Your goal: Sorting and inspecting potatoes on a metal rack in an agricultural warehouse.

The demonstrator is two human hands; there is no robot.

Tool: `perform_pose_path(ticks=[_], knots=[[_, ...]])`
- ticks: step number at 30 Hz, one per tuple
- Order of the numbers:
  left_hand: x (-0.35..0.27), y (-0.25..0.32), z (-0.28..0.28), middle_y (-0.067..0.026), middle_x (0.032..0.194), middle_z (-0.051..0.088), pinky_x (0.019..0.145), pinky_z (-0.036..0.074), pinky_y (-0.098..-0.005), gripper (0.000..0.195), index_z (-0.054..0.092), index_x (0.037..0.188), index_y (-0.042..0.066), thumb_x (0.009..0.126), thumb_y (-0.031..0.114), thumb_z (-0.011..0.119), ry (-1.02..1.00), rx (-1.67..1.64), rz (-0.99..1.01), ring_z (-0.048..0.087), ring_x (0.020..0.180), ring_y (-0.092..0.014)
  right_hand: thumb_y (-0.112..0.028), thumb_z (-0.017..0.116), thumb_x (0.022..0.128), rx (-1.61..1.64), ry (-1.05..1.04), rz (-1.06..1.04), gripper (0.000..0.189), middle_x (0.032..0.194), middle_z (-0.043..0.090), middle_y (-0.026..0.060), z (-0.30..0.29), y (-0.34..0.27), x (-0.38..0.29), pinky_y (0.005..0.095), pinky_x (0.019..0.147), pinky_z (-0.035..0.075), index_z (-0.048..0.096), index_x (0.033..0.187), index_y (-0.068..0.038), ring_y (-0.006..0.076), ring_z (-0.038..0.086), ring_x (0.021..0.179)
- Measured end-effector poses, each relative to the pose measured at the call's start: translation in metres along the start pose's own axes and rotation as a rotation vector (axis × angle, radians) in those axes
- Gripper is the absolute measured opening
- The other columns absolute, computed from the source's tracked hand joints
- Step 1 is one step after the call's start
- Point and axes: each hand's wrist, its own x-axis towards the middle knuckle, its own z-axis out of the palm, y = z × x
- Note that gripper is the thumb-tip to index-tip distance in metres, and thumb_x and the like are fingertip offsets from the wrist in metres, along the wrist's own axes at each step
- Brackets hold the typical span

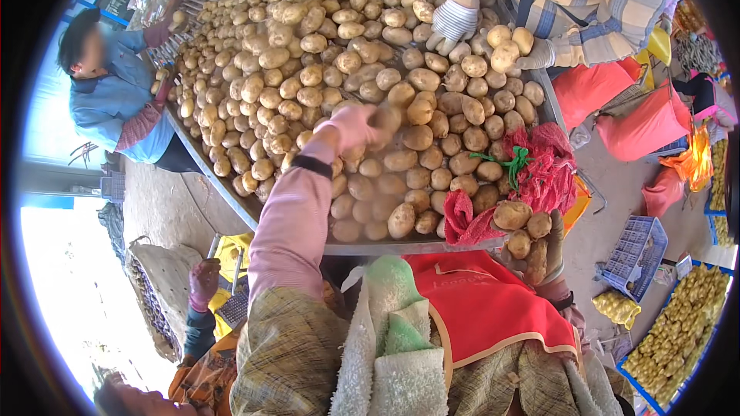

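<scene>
Many potatoes (312, 92) cover a metal-edged sorting table (393, 247) in front of me. My left hand (348, 126), in a pink glove, reaches over the middle of the pile. Its fingers are around a potato (386, 121), blurred by motion. Beyond the table's near right corner, my right hand (554, 251), in a soiled glove, cradles several potatoes (523, 230) against its palm. Just beside that hand, a red mesh sack (546, 170) with a green tie (519, 159) lies over potatoes at the table's right corner.
A co-worker's striped glove (457, 20) and other gloved hand (536, 55) work at the far right. One person in blue (115, 92) stands left; another's gloved hand (204, 283) shows at lower left. Pink sacks (642, 121), a blue crate (633, 251) and a potato-filled bin (676, 335) stand right.
</scene>
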Motion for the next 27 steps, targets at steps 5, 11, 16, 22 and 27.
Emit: perform_pose_path(ticks=[5,11,16,22,27], knots=[[-0.054,0.038,0.043,-0.0064,0.11,0.071,0.089,0.053,-0.0307,0.058,0.063,0.129,0.004,0.087,0.04,0.077,0.076,-1.683,0.446,0.067,0.098,-0.018,-0.077,0.048,0.089,0.018,0.036,0.014,0.081,0.108,0.071,0.0162,0.02,0.0,-0.001,0.0375,0.046,0.054,0.057,0.132,-0.008,0.037,0.069,0.072],[-0.08,0.075,0.198,-0.0052,0.118,0.063,0.082,0.055,-0.0338,0.057,0.053,0.135,0.008,0.098,0.05,0.06,0.335,-2.115,0.503,0.063,0.104,-0.019,-0.071,0.048,0.093,-0.082,-0.032,0.08,0.067,0.092,0.069,0.0067,0.058,-0.007,-0.001,0.0458,0.066,0.058,0.061,0.122,-0.013,0.0271,0.067,0.071],[-0.162,0.132,0.248,-0.0095,0.118,0.063,0.08,0.056,-0.0364,0.066,0.054,0.131,0.005,0.097,0.062,0.053,0.109,-2.146,0.615,0.063,0.103,-0.022,-0.069,0.05,0.094,-0.053,-0.196,0.265,0.062,0.09,0.068,0.0053,0.042,0.006,-0.001,0.0317,0.048,0.052,0.062,0.121,-0.014,0.0212,0.068,0.073],[-0.239,0.14,0.355,-0.0113,0.113,0.065,0.059,0.054,-0.0311,0.075,0.051,0.136,0.007,0.087,0.061,0.069,0.316,-2.157,0.297,0.064,0.082,-0.02,-0.07,0.051,0.093,-0.291,0.013,0.4,0.058,0.084,0.067,0.0037,0.026,0.063,-0.026,0.0299,0.046,0.049,0.064,0.112,-0.017,0.0174,0.062,0.063],[-0.303,0.134,0.423,-0.0119,0.115,0.062,0.064,0.051,-0.0281,0.07,0.053,0.13,0.003,0.088,0.057,0.069,0.489,-2.208,0.163,0.061,0.082,-0.017,-0.068,0.045,0.097,-0.286,0.011,0.53,0.059,0.084,0.066,0.0099,-0.015,0.123,-0.038,0.0305,0.047,0.05,0.063,0.117,-0.014,0.0186,0.059,0.058]])
